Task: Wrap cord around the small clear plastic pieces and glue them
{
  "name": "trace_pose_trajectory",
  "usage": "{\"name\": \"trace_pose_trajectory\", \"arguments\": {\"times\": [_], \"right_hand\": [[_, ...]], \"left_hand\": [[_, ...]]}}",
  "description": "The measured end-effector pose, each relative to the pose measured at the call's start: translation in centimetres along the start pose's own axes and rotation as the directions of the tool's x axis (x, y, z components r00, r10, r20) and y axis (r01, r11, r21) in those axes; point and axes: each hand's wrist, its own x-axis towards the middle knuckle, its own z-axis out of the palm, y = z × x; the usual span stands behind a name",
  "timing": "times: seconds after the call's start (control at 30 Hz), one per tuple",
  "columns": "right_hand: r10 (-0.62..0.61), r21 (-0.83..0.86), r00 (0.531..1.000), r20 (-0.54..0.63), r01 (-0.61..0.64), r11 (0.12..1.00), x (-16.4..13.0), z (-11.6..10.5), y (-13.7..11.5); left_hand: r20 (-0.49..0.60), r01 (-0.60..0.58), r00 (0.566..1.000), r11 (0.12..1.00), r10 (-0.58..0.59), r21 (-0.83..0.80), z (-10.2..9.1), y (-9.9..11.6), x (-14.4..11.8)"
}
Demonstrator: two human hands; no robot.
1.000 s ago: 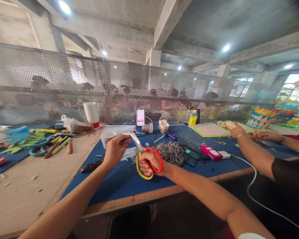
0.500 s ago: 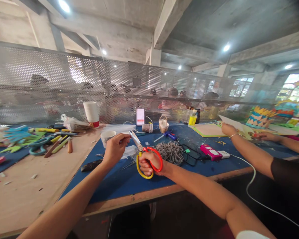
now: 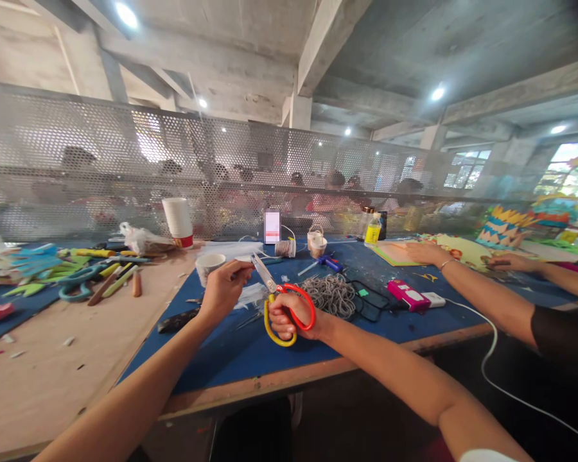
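Observation:
My right hand (image 3: 289, 313) is wrapped round the handles of a pair of scissors (image 3: 304, 307), one loop red and the other yellow. Their blades point up and left, with the tips right by the fingertips of my left hand (image 3: 225, 285). Those left fingers are pinched together; what sits between them is too small to make out. Just behind my left hand stands a paper cup (image 3: 209, 264). A heap of grey cord (image 3: 334, 294) lies beyond my right hand, and clear plastic film (image 3: 251, 294) lies between the two hands.
A blue glue gun (image 3: 328, 262), a pink box (image 3: 407, 296) and a yellow bottle (image 3: 372, 231) are on the blue mat (image 3: 231, 359). Stacked cups (image 3: 177, 221) and several tools stand left. At right, a co-worker's hands (image 3: 426, 254) rest over paper sheets.
My hands and the scissors stay almost where they were. At right, the co-worker's raised sheet has come down flat, and that person's nearer hand has shifted left.

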Motion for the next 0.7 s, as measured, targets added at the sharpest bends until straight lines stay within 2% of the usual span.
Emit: {"name": "trace_pose_trajectory", "arguments": {"times": [0.27,0.43,0.5,0.63,0.7], "right_hand": [[-0.023,0.021,0.999,0.037,0.022,1.000,0.2,0.0,0.1],[-0.098,-0.024,0.995,-0.008,0.098,0.995,0.6,-0.4,0.5],[-0.070,0.015,0.997,0.023,0.070,0.997,0.4,-0.3,0.2],[0.014,0.147,0.987,0.159,-0.037,0.988,-0.1,-0.2,-0.6],[-0.002,0.141,0.989,0.147,-0.019,0.990,-0.2,-0.1,-0.8]], "left_hand": [[0.010,0.064,0.998,0.994,-0.063,-0.084,0.3,-0.3,-0.1],[0.004,0.079,0.997,0.993,-0.078,-0.089,0.4,-0.4,-0.2],[0.004,0.076,0.997,0.995,-0.076,-0.060,0.5,-0.4,-0.2],[-0.013,0.078,0.997,0.997,-0.078,-0.008,0.6,-0.1,-0.2],[-0.020,0.071,0.997,0.997,-0.071,0.008,0.6,0.0,-0.3]]}}
